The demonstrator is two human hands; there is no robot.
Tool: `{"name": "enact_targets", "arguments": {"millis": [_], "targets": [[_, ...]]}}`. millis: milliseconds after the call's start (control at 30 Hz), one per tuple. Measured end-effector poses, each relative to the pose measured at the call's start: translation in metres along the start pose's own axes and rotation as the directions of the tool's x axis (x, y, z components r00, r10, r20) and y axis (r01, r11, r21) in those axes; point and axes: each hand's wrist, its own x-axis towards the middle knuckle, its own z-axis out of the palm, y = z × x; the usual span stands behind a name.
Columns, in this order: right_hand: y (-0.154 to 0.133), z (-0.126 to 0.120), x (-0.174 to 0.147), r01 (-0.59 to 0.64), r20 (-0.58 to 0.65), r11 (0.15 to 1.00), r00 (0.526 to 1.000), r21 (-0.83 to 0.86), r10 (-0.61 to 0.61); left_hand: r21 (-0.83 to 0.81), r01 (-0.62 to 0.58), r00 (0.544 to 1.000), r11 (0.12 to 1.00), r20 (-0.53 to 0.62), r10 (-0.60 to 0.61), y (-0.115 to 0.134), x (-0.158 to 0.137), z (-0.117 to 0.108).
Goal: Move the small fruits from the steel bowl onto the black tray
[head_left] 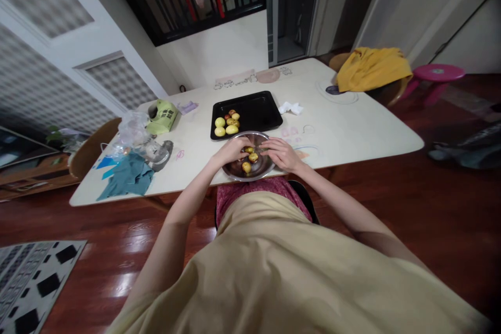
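A shiny metal bowl (252, 176) stands at the near edge of the table, with several small yellow, brown-spotted round fruits (246, 167) inside. From the left, my left hand (234, 150) reaches over the rim, its fingers bent down into the bowl beside the fruits; what they hold is hidden. My right hand (282, 154) lies over the right rim with its fingers stretched out towards the middle, and nothing shows in it. Just behind the bowl, a black baking tray (256, 110) carries several yellow and brownish round fruits (231, 129) at its left end.
The white table (352, 125) has drawings on it. To the left lie a green bag (162, 116), clear plastic bags (135, 128) and a teal cloth (131, 176). Crumpled white tissue (290, 108) is right of the tray. A yellow cloth (371, 69) drapes a chair near a pink stool (438, 72).
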Motion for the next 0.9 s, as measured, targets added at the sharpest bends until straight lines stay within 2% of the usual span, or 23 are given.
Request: {"name": "enact_targets", "arguments": {"millis": [267, 400, 500, 600, 733, 833, 900], "targets": [[-0.001, -0.002, 0.0, -0.025, 0.023, 1.0, 0.999, -0.001, 0.025, -0.053, -0.017, 0.999, 0.998, -0.038, 0.015, 0.001, -0.008, -0.006], [-0.001, -0.001, 0.0, -0.02, 0.004, 1.0, 1.0, -0.003, 0.02, -0.098, -0.01, 0.99, 0.995, -0.142, -0.004, 0.001, -0.021, -0.013], [-0.002, -0.001, 0.0, -0.001, -0.012, 1.0, 1.0, 0.0, 0.001, -0.154, 0.018, 0.964, 0.988, -0.259, -0.058, 0.003, -0.037, -0.013], [-0.001, -0.002, 0.0, -0.011, 0.002, 1.0, 1.0, 0.006, 0.011, -0.224, 0.042, 0.9, 0.974, -0.414, -0.135, 0.005, -0.053, -0.005], [0.0, -0.003, -0.002, -0.018, 0.017, 1.0, 1.0, 0.0, 0.018, -0.284, 0.064, 0.752, 0.957, -0.617, -0.233, 0.005, -0.071, 0.016], [-0.001, -0.005, -0.002, -0.026, 0.01, 1.0, 1.0, 0.015, 0.026, -0.332, 0.08, 0.66, 0.94, -0.689, -0.3, -0.001, -0.078, 0.033], [-0.003, -0.008, 0.0, -0.068, 0.002, 0.996, 0.998, 0.05, 0.068, -0.363, 0.088, 0.638, 0.928, -0.695, -0.332, -0.004, -0.08, 0.041]]}}
